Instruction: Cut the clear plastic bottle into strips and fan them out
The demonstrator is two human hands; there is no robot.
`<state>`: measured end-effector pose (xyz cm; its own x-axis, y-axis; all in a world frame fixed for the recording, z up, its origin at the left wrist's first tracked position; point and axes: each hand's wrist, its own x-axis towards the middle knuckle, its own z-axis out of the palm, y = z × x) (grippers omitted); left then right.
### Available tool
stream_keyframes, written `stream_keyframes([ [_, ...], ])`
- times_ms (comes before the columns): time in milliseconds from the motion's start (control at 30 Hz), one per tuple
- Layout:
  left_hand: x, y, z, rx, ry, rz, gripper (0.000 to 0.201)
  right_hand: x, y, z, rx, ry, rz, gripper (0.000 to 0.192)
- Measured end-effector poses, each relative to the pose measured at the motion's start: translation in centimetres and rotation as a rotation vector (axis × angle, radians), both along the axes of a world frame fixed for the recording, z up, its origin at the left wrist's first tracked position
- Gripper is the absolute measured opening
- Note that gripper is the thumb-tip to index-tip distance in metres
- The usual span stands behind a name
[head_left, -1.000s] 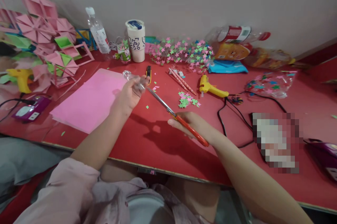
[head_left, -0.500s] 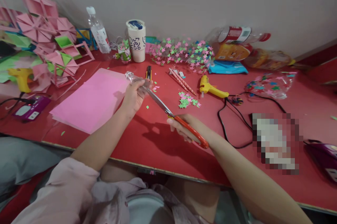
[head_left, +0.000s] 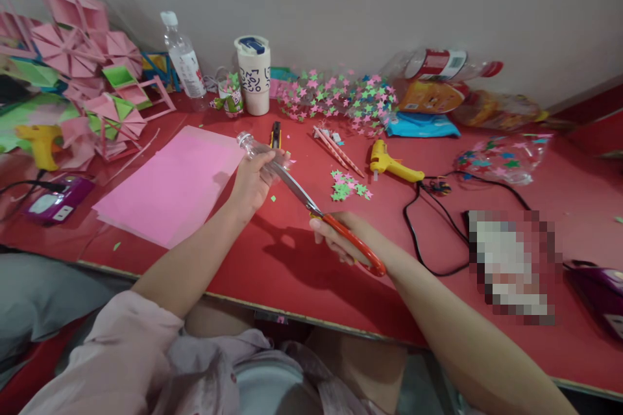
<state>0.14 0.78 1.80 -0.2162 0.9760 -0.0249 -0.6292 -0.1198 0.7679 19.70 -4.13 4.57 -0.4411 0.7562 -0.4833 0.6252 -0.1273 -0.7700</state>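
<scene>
My left hand (head_left: 253, 175) is closed round a clear plastic bottle top (head_left: 247, 142), its neck pointing up and to the left. In my right hand (head_left: 343, 233) are scissors (head_left: 357, 247) with red-orange handles. The metal blades reach up and left to the cut edge of the bottle piece, by my left fingers; whether they bite into the plastic cannot be made out. Both hands are above the red table (head_left: 272, 265). Left of my left hand lie pink paper sheets (head_left: 170, 184), and just beyond it a yellow and black box cutter (head_left: 276, 136).
Paper stars (head_left: 346, 186), striped straws (head_left: 338, 150) and a yellow glue gun (head_left: 396, 165) lie right of centre; its black cord loops to the right. Along the wall stand a water bottle (head_left: 185, 64) and a tumbler (head_left: 256, 77). Pink paper crafts (head_left: 73, 51) crowd the left.
My left hand and the bottle top have shifted slightly to the right and down. The scissors stay almost where they were, still in my right hand.
</scene>
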Motion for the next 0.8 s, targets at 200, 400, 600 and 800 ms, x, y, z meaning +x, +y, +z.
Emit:
stream_keyframes([
  [200, 0.02, -0.02, 0.06, 0.012, 0.02, 0.012, 0.01, 0.03, -0.04, -0.15, 0.015, 0.019, 0.007, 0.053],
  [400, 0.18, -0.13, 0.14, 0.026, 0.016, 0.013, 0.012, -0.15, -0.02, 0.2, 0.05, -0.015, 0.021, 0.058],
  [600, 0.18, -0.09, 0.37, 0.055, -0.001, 0.026, 0.014, -0.23, 0.07, 0.28, 0.118, -0.096, 0.056, 0.058],
  [800, -0.08, 0.11, 0.39, 0.056, 0.005, 0.026, 0.017, -0.61, -0.17, 0.22, 0.033, -0.137, -0.003, 0.057],
])
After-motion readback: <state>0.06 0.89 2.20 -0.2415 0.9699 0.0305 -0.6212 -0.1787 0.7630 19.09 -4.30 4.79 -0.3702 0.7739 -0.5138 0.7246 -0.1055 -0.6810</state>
